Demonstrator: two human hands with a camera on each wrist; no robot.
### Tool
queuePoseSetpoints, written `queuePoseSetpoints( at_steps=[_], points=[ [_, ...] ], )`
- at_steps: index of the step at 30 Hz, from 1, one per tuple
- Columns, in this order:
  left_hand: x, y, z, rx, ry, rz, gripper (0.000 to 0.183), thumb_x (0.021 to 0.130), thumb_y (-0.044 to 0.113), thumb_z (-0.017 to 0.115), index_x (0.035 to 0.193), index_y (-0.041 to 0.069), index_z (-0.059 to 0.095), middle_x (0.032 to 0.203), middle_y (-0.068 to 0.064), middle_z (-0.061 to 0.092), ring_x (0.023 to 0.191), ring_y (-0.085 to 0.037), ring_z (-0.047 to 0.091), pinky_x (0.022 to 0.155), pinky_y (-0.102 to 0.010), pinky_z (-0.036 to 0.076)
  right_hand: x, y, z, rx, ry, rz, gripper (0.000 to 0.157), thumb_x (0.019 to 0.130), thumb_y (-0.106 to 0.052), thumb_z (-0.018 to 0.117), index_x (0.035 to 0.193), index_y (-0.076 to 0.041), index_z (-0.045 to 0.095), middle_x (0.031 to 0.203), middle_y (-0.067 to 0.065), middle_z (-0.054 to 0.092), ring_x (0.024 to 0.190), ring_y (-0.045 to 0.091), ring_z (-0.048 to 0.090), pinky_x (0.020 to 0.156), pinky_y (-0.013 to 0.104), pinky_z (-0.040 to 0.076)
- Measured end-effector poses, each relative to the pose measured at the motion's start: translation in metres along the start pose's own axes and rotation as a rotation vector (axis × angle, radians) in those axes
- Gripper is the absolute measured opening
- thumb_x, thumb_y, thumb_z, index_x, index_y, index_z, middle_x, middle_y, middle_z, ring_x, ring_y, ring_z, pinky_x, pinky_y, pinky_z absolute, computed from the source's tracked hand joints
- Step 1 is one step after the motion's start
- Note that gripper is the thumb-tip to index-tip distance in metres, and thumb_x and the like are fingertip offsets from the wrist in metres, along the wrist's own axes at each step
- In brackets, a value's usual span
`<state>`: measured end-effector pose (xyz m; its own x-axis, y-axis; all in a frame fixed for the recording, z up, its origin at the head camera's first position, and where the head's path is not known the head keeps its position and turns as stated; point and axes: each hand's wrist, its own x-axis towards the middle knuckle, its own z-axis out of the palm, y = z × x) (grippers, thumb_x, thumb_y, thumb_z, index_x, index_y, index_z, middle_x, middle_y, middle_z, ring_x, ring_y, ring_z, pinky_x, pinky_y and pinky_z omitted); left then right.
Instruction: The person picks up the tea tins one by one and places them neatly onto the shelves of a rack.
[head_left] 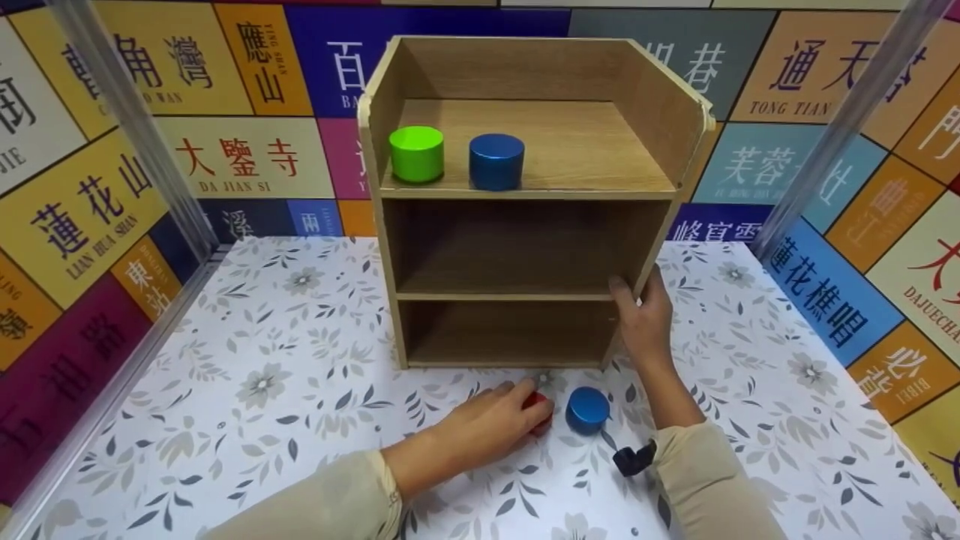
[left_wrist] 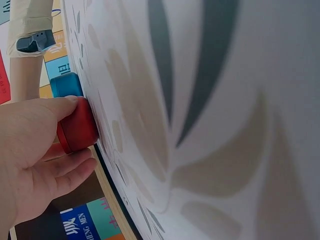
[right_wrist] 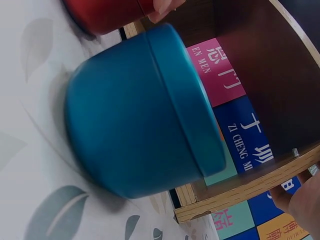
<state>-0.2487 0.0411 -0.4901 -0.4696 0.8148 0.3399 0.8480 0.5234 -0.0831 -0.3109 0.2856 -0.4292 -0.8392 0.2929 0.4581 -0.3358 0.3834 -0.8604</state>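
Observation:
A small red canister (left_wrist: 80, 127) stands on the table in front of the wooden shelf (head_left: 499, 298), with my left hand (head_left: 487, 424) holding it between thumb and fingers. In the head view those fingers hide most of it. Just to its right is a blue lidded canister (head_left: 587, 411), upright and untouched; it fills much of the right wrist view. My right hand (head_left: 645, 322) grips the shelf's right side panel, thumb at the front and fingers around the outer side.
On the shelf's top board stand a green canister (head_left: 417, 154) at the left and a dark blue canister (head_left: 496, 162) beside it. A floral cloth (head_left: 300, 390) covers the table. Colourful sign-printed walls (head_left: 247, 161) and clear corner posts (head_left: 142, 127) enclose the space.

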Motion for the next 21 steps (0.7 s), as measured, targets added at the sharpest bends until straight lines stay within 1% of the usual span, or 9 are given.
queuePoseSetpoints(
  at_steps=[2, 4, 9, 11, 16, 21],
  points=[
    [0.0, 0.001, 0.0, -0.001, 0.016, 0.003, 0.027, 0.089, 0.03, 0.062, 0.113, 0.022, 0.053, 0.119, -0.008, 0.05, 0.085, -0.019, 0.059, 0.064, -0.028, 0.055, 0.001, 0.002, 0.0, 0.004, 0.004, -0.001, 0.051, 0.092, -0.03, 0.056, 0.138, -0.015, 0.042, 0.132, 0.011, 0.052, 0.122, 0.022, 0.048, 0.104, 0.04, 0.036],
    [0.001, 0.001, 0.0, 0.0, 0.034, 0.007, 0.026, 0.089, 0.03, 0.062, 0.112, 0.022, 0.054, 0.116, -0.007, 0.05, 0.085, -0.018, 0.058, 0.064, -0.027, 0.055, 0.003, 0.009, 0.0, 0.005, 0.008, -0.003, 0.051, 0.091, -0.031, 0.057, 0.137, -0.017, 0.042, 0.132, 0.009, 0.052, 0.121, 0.021, 0.049, 0.104, 0.04, 0.036],
    [0.001, 0.001, 0.003, 0.003, 0.076, 0.027, 0.024, 0.088, 0.03, 0.061, 0.109, 0.02, 0.055, 0.106, -0.006, 0.049, 0.082, -0.017, 0.056, 0.064, -0.025, 0.053, 0.01, 0.034, -0.001, -0.007, 0.001, 0.005, 0.052, 0.089, -0.042, 0.057, 0.137, -0.031, 0.041, 0.133, 0.001, 0.052, 0.122, 0.016, 0.048, 0.103, 0.04, 0.036],
    [0.001, 0.0, 0.004, 0.0, 0.089, 0.033, 0.021, 0.088, 0.029, 0.061, 0.107, 0.02, 0.055, 0.103, -0.005, 0.048, 0.081, -0.017, 0.056, 0.063, -0.025, 0.053, 0.007, 0.027, -0.001, -0.009, 0.0, 0.014, 0.052, 0.09, -0.042, 0.057, 0.138, -0.029, 0.04, 0.133, 0.003, 0.051, 0.122, 0.017, 0.048, 0.103, 0.04, 0.037],
    [0.0, -0.001, 0.001, -0.025, 0.097, 0.029, 0.022, 0.087, 0.028, 0.062, 0.106, 0.02, 0.055, 0.102, -0.004, 0.048, 0.081, -0.016, 0.055, 0.063, -0.025, 0.052, 0.0, 0.001, -0.001, -0.009, 0.001, 0.023, 0.051, 0.091, -0.033, 0.057, 0.138, -0.017, 0.041, 0.133, 0.009, 0.051, 0.121, 0.02, 0.049, 0.103, 0.04, 0.037],
    [-0.001, -0.001, -0.006, -0.049, 0.072, 0.01, 0.027, 0.088, 0.03, 0.062, 0.112, 0.02, 0.054, 0.106, -0.006, 0.049, 0.086, -0.017, 0.055, 0.068, -0.026, 0.054, 0.001, 0.001, 0.0, -0.008, 0.005, 0.014, 0.051, 0.091, -0.032, 0.057, 0.137, -0.016, 0.042, 0.132, 0.01, 0.052, 0.12, 0.02, 0.049, 0.103, 0.04, 0.037]
  ],
)
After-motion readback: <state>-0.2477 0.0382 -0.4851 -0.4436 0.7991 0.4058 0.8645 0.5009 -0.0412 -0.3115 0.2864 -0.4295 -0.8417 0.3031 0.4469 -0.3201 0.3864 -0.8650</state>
